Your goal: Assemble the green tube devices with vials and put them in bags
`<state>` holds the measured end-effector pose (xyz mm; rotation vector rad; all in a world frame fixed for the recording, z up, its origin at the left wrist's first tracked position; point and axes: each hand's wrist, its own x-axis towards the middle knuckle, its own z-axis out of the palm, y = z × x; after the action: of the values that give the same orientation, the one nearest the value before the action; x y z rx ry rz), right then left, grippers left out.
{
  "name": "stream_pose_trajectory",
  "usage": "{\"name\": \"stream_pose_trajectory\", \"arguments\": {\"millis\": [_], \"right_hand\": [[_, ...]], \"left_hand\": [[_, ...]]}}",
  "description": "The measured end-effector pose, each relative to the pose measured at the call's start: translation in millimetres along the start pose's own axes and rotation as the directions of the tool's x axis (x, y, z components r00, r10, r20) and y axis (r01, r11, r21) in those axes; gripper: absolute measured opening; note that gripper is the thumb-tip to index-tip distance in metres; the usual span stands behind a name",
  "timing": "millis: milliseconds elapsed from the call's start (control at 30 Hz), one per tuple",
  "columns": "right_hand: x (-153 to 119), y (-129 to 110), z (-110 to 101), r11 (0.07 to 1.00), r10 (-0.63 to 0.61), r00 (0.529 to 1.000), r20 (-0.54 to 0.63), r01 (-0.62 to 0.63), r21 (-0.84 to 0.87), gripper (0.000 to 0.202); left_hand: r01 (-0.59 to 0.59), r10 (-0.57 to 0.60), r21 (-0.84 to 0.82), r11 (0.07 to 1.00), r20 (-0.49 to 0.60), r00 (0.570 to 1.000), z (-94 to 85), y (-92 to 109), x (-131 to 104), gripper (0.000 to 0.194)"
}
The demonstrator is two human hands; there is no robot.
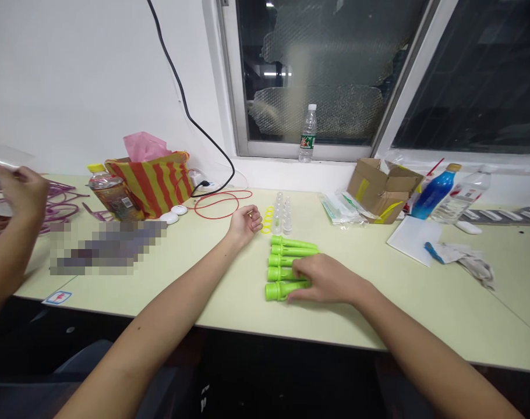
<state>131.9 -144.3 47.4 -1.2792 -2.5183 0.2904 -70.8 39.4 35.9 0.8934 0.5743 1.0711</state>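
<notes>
Several bright green plastic tubes lie side by side on the pale table, their wide ends to the left. My right hand has its fingers curled round the nearest green tube. My left hand rests palm up with curled fingers, just left of a column of yellow rings; a small yellowish thing shows at its fingers. Beside the rings stand two rows of small clear plastic pieces.
At the left, another person's hand holds a clear bag near a bottle and a striped bag. A cardboard box, blue bottle, white pad and glove lie at the right.
</notes>
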Motion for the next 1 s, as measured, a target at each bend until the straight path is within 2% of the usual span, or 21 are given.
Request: {"name": "stream_pose_trajectory", "arguments": {"millis": [67, 100, 167, 233, 267, 333, 367, 400, 467, 600, 800, 933, 1000], "right_hand": [[3, 17, -4, 0.988, 0.091, 0.988, -0.123, -0.074, 0.136, 0.038], [4, 29, -6, 0.971, 0.175, 0.961, -0.215, -0.133, 0.198, 0.037], [6, 58, -7, 0.932, 0.346, 0.842, -0.414, -0.258, 0.255, 0.035], [6, 88, -6, 0.883, 0.469, 0.712, -0.523, -0.369, 0.29, 0.032], [5, 101, -4, 0.859, 0.512, 0.673, -0.534, -0.414, 0.302, 0.03], [4, 122, 1, 0.809, 0.584, 0.627, -0.516, -0.498, 0.311, 0.027], [3, 129, 4, 0.791, 0.607, 0.614, -0.504, -0.529, 0.308, 0.026], [3, 135, 7, 0.778, 0.623, 0.614, -0.485, -0.55, 0.303, 0.025], [4, 141, 11, 0.763, 0.643, 0.626, -0.441, -0.575, 0.296, 0.024], [7, 146, 16, 0.752, 0.658, 0.641, -0.396, -0.593, 0.29, 0.023], [8, 154, 15, 0.731, 0.679, 0.614, -0.402, -0.618, 0.291, 0.025], [10, 152, 18, 0.689, 0.714, 0.568, -0.41, -0.675, 0.265, 0.026], [14, 147, 20, 0.682, 0.706, 0.58, -0.406, -0.711, 0.169, 0.025]], "left_hand": [[-0.065, 0.085, 0.255, 0.965, -0.068, 0.994, -4.1, -3, 3, 0.011], [-0.092, 0.14, 0.389, 0.917, -0.097, 0.985, -6.8, -4, 5, 0.012], [-0.133, 0.277, 0.656, 0.743, -0.12, 0.953, -13.4, -7, 7, 0.012], [-0.119, 0.392, 0.879, 0.462, -0.082, 0.916, -21.0, -9, 9, 0.01], [-0.08, 0.416, 0.955, 0.286, -0.048, 0.908, -25.0, -9, 10, 0.011], [0.022, 0.41, 0.997, -0.069, 0.008, 0.912, -32.6, -9, 12, 0.015], [0.058, 0.388, 0.984, -0.169, 0.012, 0.921, -36.0, -9, 13, 0.017], [0.079, 0.369, 0.97, -0.231, 0.012, 0.929, -39.0, -9, 15, 0.018], [0.093, 0.348, 0.954, -0.286, 0.013, 0.937, -43.6, -10, 17, 0.018], [0.096, 0.298, 0.946, -0.309, 0.0, 0.955, -46.3, -13, 20, 0.024], [0.065, 0.206, 0.938, -0.339, 0.007, 0.978, -42.9, -13, 18, 0.031], [0.057, 0.185, 0.93, -0.364, 0.012, 0.983, -40.8, -12, 16, 0.032], [0.054, 0.176, 0.925, -0.375, 0.014, 0.984, -40.1, -13, 16, 0.033]]}}
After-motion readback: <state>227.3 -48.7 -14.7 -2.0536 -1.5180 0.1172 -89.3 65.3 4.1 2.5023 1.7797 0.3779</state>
